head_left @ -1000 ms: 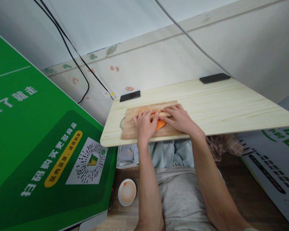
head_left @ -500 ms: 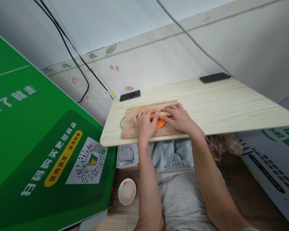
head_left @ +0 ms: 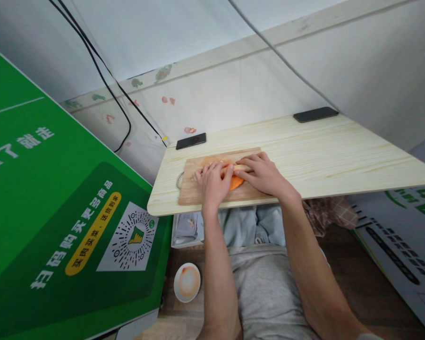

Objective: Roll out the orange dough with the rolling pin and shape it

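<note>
Pale rod (head_left: 242, 168): shaped like a rolling pin, lying crosswise on the cutting board beneath both hands; only the short length between them shows clearly.
Left hand (head_left: 214, 182): laid over the rod's left part, fingers bent forward and the thumb pointing toward the other hand; how tightly it closes cannot be told from this angle.
Right hand (head_left: 264, 174): laid over the rod's right part, fingers reaching left along it, the thumb near the other thumb; here too, whether the fingers wrap around it cannot be told.
Orange piece (head_left: 236, 183): flat, dough-like, on the board just on the near side of the rod, between the hands and partly hidden by them.
Cutting board (head_left: 189, 194): light brown wood, a metal handle (head_left: 179, 180) at its left end.
Table (head_left: 343, 156): pale wood-grain top, the board lying at its left part, close to the front edge.
Phones: two dark ones along the back, a left phone (head_left: 191, 141) beyond the board and a right phone (head_left: 316, 114) well apart from it.
Wall (head_left: 212, 101): whitish, with worn red and green marks and hanging cables.
Green panel (head_left: 17, 198): at left, bearing white Chinese lettering and a round code.
Floor: brown, with a stained white bowl (head_left: 188, 283) left of the person's grey shirt (head_left: 265, 293).
</note>
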The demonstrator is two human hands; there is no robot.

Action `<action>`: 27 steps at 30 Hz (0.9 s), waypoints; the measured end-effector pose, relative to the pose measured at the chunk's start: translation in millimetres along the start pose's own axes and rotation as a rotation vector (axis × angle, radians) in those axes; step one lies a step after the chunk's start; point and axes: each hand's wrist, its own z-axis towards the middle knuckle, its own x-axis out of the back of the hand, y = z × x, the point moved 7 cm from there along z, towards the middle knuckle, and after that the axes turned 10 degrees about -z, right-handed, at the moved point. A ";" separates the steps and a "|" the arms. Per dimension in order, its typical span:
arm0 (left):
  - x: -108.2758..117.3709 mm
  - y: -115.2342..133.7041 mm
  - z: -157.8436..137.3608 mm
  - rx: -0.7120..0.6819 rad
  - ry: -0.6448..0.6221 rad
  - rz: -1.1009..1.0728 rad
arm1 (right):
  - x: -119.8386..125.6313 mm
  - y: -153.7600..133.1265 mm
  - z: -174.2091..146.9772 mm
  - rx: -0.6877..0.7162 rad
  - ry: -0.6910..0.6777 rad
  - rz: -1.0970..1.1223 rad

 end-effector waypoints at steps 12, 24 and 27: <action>-0.1 1.4 0.3 0.006 -0.009 0.008 | -1.0 1.2 1.2 0.010 0.020 0.020; 0.6 2.2 -0.1 0.000 -0.008 0.003 | -1.8 1.8 1.7 0.003 0.019 0.005; 0.4 2.3 -0.2 0.006 -0.015 0.017 | -2.7 2.3 2.1 0.001 0.016 0.006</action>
